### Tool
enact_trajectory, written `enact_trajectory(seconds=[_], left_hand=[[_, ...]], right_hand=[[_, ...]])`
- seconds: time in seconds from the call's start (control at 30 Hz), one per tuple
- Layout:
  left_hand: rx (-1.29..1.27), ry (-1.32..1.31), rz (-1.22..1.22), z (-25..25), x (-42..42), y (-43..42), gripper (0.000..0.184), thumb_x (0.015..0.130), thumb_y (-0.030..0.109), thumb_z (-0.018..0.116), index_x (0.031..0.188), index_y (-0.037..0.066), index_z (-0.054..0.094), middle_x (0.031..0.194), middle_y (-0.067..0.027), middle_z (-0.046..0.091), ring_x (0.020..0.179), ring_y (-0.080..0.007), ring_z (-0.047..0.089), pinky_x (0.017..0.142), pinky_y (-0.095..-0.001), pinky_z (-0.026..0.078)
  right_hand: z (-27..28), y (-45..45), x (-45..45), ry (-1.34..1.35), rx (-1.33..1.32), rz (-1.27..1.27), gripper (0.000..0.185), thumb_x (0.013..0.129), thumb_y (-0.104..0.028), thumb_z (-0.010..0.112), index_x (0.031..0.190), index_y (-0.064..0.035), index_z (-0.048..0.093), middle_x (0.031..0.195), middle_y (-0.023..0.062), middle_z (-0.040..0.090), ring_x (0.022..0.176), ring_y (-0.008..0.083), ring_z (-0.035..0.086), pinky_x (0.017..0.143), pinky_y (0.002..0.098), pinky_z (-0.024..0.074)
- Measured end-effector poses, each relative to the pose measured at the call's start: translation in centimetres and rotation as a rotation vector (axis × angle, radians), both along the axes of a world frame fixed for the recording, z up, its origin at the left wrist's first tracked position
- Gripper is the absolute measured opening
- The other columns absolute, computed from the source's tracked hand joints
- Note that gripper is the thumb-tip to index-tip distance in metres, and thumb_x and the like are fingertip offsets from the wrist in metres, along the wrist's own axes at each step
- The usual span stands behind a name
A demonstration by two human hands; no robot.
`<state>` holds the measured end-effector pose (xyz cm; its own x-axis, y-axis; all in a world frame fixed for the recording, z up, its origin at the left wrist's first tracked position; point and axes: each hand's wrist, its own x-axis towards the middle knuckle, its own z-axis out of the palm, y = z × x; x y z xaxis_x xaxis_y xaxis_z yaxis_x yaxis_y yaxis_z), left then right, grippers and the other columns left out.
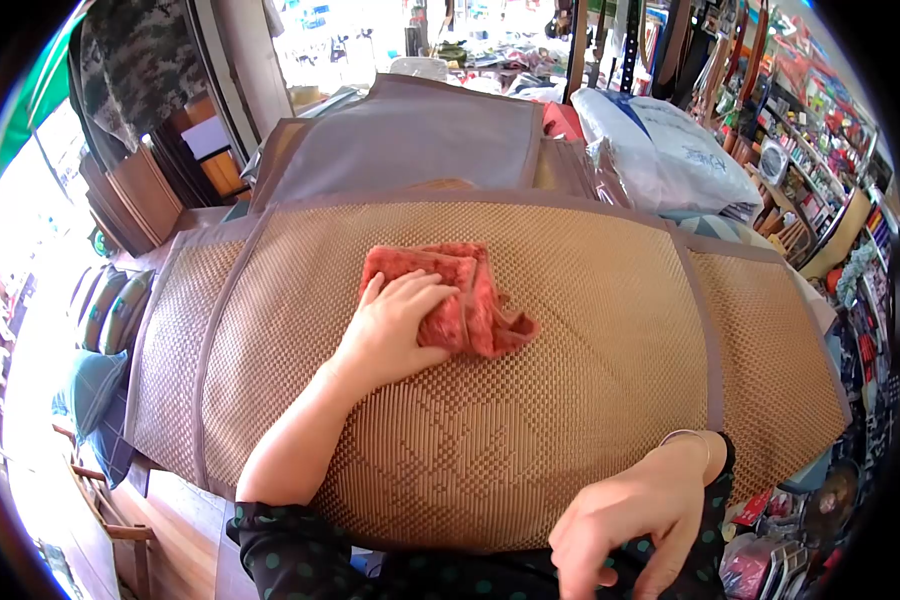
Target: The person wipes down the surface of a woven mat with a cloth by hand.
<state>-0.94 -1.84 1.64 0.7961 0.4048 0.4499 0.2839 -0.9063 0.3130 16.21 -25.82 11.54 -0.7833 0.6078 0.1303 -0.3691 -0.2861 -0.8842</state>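
A folded red cloth (pixel 477 290) with a plush surface lies on a tan woven mat (pixel 590 290), one corner bunched up at its right end. My left hand (pixel 400 315) rests palm down on the cloth's left part, gripping it against the mat with slightly bent fingers. The mat has a brown fabric border and a darker woven pattern near my body. Low on the right, my right hand (pixel 635 520) hangs over the near edge of the mat. Its fingers are loosely bent and apart, holding nothing. A bracelet and a dark band circle that wrist.
Behind the mat lies a grey sheet with a brown border (pixel 410 140). Plastic-wrapped packages (pixel 665 150) sit at the back right. Cushions (pixel 100 385) and a wooden stool frame (pixel 125 530) stand to the left. Crowded shelves (pixel 820 170) line the right side.
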Motion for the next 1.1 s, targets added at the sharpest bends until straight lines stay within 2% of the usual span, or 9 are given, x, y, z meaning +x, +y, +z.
enact_trajectory(seconds=[0.27, 0.37, 0.5, 0.57, 0.6, 0.67, 0.77, 0.83, 1.1], left_hand=[[0.021, 0.144, -0.725, -0.1, 1.4, -8.6, 0.068, 0.065, 0.035, 0.084, 0.126, 0.016, 0.060, 0.137, -0.0092, 0.054, 0.138, -0.0252, 0.044, 0.116, -0.0559, 0.026], [0.010, 0.142, -0.681, 0.2, 1.4, -7.6, 0.066, 0.066, 0.034, 0.083, 0.125, 0.016, 0.060, 0.135, -0.0091, 0.055, 0.136, -0.0254, 0.045, 0.116, -0.0538, 0.027], [-0.036, 0.046, -0.305, 0.5, 0.7, -2.2, 0.063, 0.066, 0.027, 0.082, 0.123, 0.010, 0.062, 0.129, -0.0111, 0.060, 0.129, -0.0279, 0.052, 0.113, -0.0506, 0.031], [-0.036, 0.031, -0.061, 0.3, 0.1, -0.4, 0.065, 0.066, 0.026, 0.082, 0.125, 0.009, 0.061, 0.130, -0.0124, 0.060, 0.128, -0.0311, 0.052, 0.114, -0.0500, 0.030], [-0.063, 0.046, 0.000, 0.3, -0.2, 0.1, 0.068, 0.066, 0.025, 0.082, 0.128, 0.008, 0.060, 0.133, -0.0126, 0.059, 0.130, -0.0330, 0.051, 0.115, -0.0507, 0.030], [-0.029, 0.053, 0.002, 0.1, -0.2, -0.3, 0.068, 0.065, 0.025, 0.082, 0.128, 0.009, 0.060, 0.133, -0.0123, 0.060, 0.130, -0.0331, 0.051, 0.115, -0.0512, 0.030], [0.019, 0.066, -0.198, 0.3, 0.3, -2.1, 0.070, 0.063, 0.025, 0.082, 0.127, 0.011, 0.059, 0.133, -0.0117, 0.057, 0.132, -0.0303, 0.049, 0.113, -0.0540, 0.030], [0.021, 0.094, -0.400, 0.5, 1.2, -4.7, 0.071, 0.061, 0.027, 0.084, 0.127, 0.013, 0.060, 0.134, -0.0112, 0.056, 0.131, -0.0294, 0.049, 0.112, -0.0553, 0.031], [0.013, 0.114, -0.542, 1.1, 1.5, -5.0, 0.072, 0.062, 0.027, 0.085, 0.127, 0.014, 0.060, 0.135, -0.0116, 0.055, 0.132, -0.0291, 0.049, 0.111, -0.0538, 0.032]], right_hand=[[-0.1, 2.1, 0.8, 0.008, 0.510, 0.173, 0.031, 0.087, -0.032, 0.075, 0.097, -0.0042, 0.065, 0.084, 0.0069, 0.066, 0.068, 0.0257, 0.062, 0.062, 0.0346, 0.0464], [0.7, 1.8, 0.9, 0.081, 0.710, 0.080, 0.022, 0.090, -0.026, 0.073, 0.097, -0.0069, 0.065, 0.089, 0.0070, 0.068, 0.068, 0.0233, 0.064, 0.061, 0.0337, 0.0462], [1.0, 0.0, 0.0, 0.105, 1.054, -0.377, 0.016, 0.093, -0.021, 0.068, 0.104, -0.0113, 0.060, 0.092, 0.0047, 0.068, 0.063, 0.0176, 0.064, 0.058, 0.0321, 0.0469], [-0.7, 0.1, -1.0, 0.044, 1.939, -1.099, 0.017, 0.093, -0.018, 0.068, 0.104, -0.0113, 0.058, 0.092, 0.0022, 0.068, 0.062, 0.0153, 0.064, 0.058, 0.0290, 0.0481], [-0.6, 1.0, -0.5, 0.072, 2.280, -1.058, 0.012, 0.092, -0.012, 0.067, 0.101, -0.0112, 0.059, 0.087, -0.0001, 0.067, 0.059, 0.0140, 0.063, 0.055, 0.0259, 0.0487], [-3.2, -0.8, 1.2, -0.108, 2.280, -1.017, 0.007, 0.091, -0.005, 0.064, 0.099, -0.0069, 0.065, 0.091, 0.0026, 0.070, 0.067, 0.0162, 0.066, 0.065, 0.0275, 0.0526], [-3.2, -1.2, 0.6, -0.461, 2.252, -1.038, 0.022, 0.097, -0.010, 0.064, 0.117, -0.0016, 0.067, 0.113, 0.0103, 0.071, 0.091, 0.0155, 0.068, 0.080, 0.0277, 0.0555], [0.0, 1.5, 0.3, -0.065, 2.371, -0.976, 0.009, 0.090, -0.008, 0.067, 0.095, -0.0096, 0.059, 0.081, -0.0001, 0.065, 0.057, 0.0135, 0.063, 0.050, 0.0252, 0.0481], [0.3, 2.1, 0.3, 0.095, 2.378, -1.003, 0.016, 0.087, -0.004, 0.066, 0.075, -0.0068, 0.056, 0.069, 0.0002, 0.061, 0.055, 0.0125, 0.063, 0.047, 0.0236, 0.0469]])
